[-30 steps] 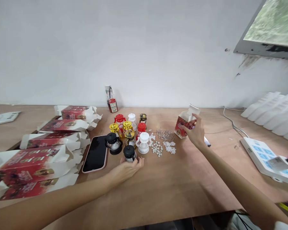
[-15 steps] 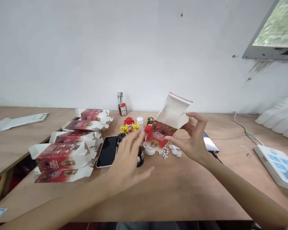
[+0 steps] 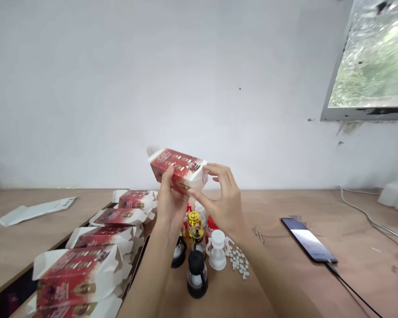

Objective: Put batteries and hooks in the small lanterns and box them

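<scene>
A red and white printed cardboard box [image 3: 177,165] is held up in front of the wall, tilted, with a white flap sticking out at its left end. My left hand [image 3: 170,198] grips it from below, thumb on the front face. At the box's right end my right hand [image 3: 222,194] pinches the white end part between thumb and fingers. Below the hands stand small lanterns: a black one [image 3: 197,274], a white one [image 3: 218,249] and a gold one [image 3: 194,219]. The forearms hide part of this group.
Several open red boxes [image 3: 76,274] lie in a stack at the left. Small white discs [image 3: 239,263] are scattered by the white lantern. A phone [image 3: 308,240] with a black cable lies at the right. A flat white packet [image 3: 36,211] rests far left.
My left hand has come up and taken hold of the box. The box has moved left and turned from upright to lying lengthwise. The view has tilted upward.
</scene>
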{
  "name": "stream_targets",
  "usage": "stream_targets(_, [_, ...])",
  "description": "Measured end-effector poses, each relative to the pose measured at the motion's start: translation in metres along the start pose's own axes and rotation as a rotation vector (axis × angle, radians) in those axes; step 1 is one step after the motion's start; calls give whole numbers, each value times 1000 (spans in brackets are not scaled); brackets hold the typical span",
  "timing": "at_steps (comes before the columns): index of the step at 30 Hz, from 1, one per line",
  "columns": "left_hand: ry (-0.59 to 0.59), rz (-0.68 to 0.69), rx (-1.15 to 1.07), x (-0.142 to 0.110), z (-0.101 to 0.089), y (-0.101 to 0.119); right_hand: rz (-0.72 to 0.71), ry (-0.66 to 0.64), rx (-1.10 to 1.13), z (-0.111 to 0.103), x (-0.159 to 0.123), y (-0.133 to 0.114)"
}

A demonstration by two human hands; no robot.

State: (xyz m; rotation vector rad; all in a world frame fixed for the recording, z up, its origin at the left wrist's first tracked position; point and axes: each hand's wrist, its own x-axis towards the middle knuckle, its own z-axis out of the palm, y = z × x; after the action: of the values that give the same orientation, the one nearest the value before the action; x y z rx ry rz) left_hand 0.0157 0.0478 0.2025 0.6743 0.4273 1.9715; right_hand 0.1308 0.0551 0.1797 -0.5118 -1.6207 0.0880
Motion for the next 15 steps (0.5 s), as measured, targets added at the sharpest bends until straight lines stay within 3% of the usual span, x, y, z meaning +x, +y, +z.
stream_targets(4, [125,-111,-87,-8,-5,-1,-166,21,-50,11,-8,10])
stream_targets(8, [173,-177,-73,-6,-6,-5,-262,68,-66,18,-21,31])
stream_targets(15, [274,-176,-5,0,-12,-17,-149,65,-84,20,-27,44])
